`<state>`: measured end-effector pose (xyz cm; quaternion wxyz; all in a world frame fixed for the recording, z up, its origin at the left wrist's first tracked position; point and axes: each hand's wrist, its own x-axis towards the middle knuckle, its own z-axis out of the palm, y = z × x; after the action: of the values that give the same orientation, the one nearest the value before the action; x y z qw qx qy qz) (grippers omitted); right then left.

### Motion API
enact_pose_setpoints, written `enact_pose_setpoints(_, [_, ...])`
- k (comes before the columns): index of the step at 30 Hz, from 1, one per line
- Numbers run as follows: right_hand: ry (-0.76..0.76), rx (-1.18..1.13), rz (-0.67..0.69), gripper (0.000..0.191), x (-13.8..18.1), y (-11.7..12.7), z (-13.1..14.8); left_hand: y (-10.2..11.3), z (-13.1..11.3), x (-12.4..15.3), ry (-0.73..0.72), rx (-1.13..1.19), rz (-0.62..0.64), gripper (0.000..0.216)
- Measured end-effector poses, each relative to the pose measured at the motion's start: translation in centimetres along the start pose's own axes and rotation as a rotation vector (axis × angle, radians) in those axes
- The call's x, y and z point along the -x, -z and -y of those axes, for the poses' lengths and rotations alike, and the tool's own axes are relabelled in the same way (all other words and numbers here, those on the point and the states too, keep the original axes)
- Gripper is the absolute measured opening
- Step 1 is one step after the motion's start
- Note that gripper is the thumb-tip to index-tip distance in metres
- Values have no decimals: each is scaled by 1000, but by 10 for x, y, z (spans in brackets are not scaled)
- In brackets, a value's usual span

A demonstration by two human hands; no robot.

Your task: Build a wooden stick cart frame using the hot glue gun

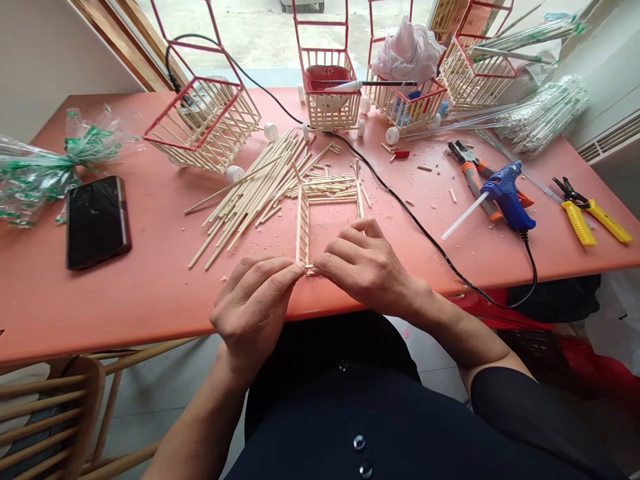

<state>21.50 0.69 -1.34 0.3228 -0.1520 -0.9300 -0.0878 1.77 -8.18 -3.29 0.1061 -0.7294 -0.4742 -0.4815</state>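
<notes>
A small open frame of thin wooden sticks (303,223) stands near the table's front edge, with upright slatted sides and its near end toward me. My left hand (257,297) is closed, thumb and fingertips pinched at the frame's near left corner. Opposite it, my right hand (365,267) pinches a short wooden stick (309,267) that spans the small gap between both hands' fingertips. My right hand's knuckles cover part of the frame's right side. Behind and left of the frame lies a pile of loose wooden sticks (250,193), with shorter cut pieces (327,187) beside it.
Along the back stand several stick-built carts, including a red-rimmed one (210,127). At right lie a blue glue gun (507,193), its black cord (400,217) crossing the table, orange-handled pliers (470,173) and yellow-handled cutters (580,213). A phone (97,223) lies left.
</notes>
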Motion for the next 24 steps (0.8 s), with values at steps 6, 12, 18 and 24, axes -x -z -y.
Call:
enact_pose_setpoints(6, [-7,24,3,26,0,0,-1,7,-3,-2,127,28,53,31])
enact_pose_setpoints(12, [-14,22,-15,27,1,0,0,8,-5,-2,286,123,55,24])
enact_pose_setpoints(18, [-18,28,4,26,2,0,1,5,-5,-1,274,160,29,21])
enact_pose_setpoints(24, [-28,14,-16,24,2,3,3,5,-5,-2,248,180,48,25])
